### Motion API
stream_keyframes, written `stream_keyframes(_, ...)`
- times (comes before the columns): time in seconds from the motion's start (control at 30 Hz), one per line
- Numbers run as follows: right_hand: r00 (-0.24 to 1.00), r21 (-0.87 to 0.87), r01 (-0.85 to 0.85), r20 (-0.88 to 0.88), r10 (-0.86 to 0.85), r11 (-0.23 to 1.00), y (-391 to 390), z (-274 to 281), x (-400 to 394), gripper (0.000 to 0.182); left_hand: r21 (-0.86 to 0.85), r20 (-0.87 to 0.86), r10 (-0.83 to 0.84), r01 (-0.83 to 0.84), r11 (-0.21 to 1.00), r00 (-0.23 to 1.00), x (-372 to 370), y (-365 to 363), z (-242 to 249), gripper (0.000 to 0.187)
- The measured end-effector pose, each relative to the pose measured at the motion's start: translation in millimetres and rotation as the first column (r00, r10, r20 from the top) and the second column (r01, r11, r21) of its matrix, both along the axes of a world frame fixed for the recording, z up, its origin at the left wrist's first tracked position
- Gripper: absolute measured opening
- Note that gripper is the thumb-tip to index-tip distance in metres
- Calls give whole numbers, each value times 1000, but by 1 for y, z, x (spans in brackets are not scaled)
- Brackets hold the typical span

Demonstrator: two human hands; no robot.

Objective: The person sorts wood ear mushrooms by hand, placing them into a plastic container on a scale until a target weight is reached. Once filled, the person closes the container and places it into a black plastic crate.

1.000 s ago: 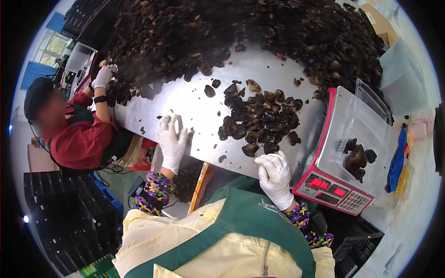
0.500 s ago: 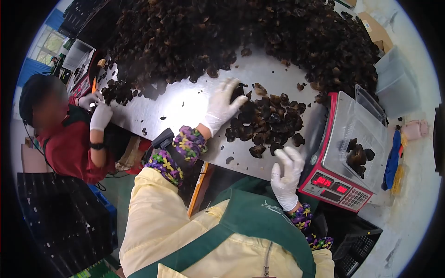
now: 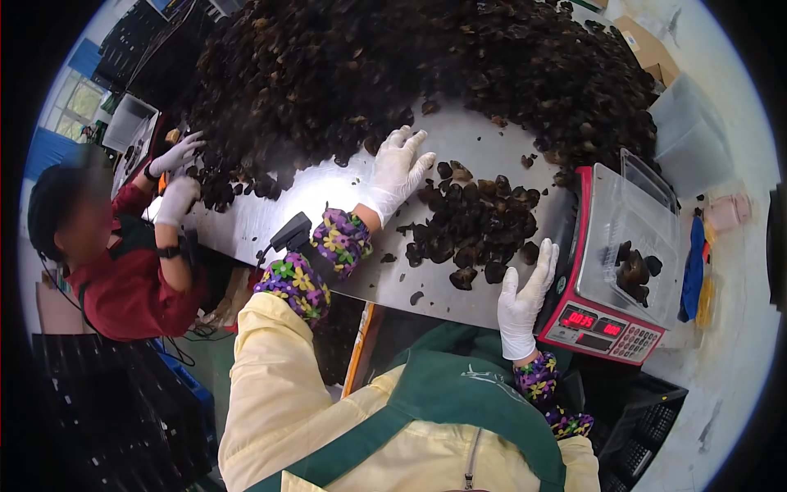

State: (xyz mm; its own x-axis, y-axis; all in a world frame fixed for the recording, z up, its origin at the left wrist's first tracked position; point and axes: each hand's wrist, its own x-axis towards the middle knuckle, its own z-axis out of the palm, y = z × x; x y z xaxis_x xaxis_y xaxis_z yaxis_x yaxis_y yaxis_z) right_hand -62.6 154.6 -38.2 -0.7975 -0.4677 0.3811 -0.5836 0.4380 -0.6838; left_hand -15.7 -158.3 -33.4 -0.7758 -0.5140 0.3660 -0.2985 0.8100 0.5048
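My left hand (image 3: 399,174), in a white glove, lies at the upper left edge of a small heap of dark wood ear mushrooms (image 3: 474,220). Its fingers are stretched out and it holds nothing. On the heap's lower right side is my right hand (image 3: 527,299), also white-gloved, open with straight fingers, between the heap and a red digital scale (image 3: 602,330). A clear plastic box (image 3: 607,283) on the scale contains a few mushroom pieces (image 3: 636,275). The scale's red digits are lit.
A large mound of wood ears (image 3: 328,74) covers the back of the metal table (image 3: 316,193). At left, a co-worker (image 3: 135,287) in red reaches toward the mound. Clear tubs (image 3: 689,131) stand at right. Black crates (image 3: 106,410) are stacked lower left.
My right hand has moved right, its fingers straightening beside the scale. My left hand has shifted slightly away from the small heap. One of the co-worker's hands has reached out toward the mound.
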Motion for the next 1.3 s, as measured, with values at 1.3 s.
stream_keyframes(1.3, 947, -301, -101, 264, 185, 948, -100, -6, -37, 41, 165, -167, 108, -81, 983, 980, -18, 145, -8, 41)
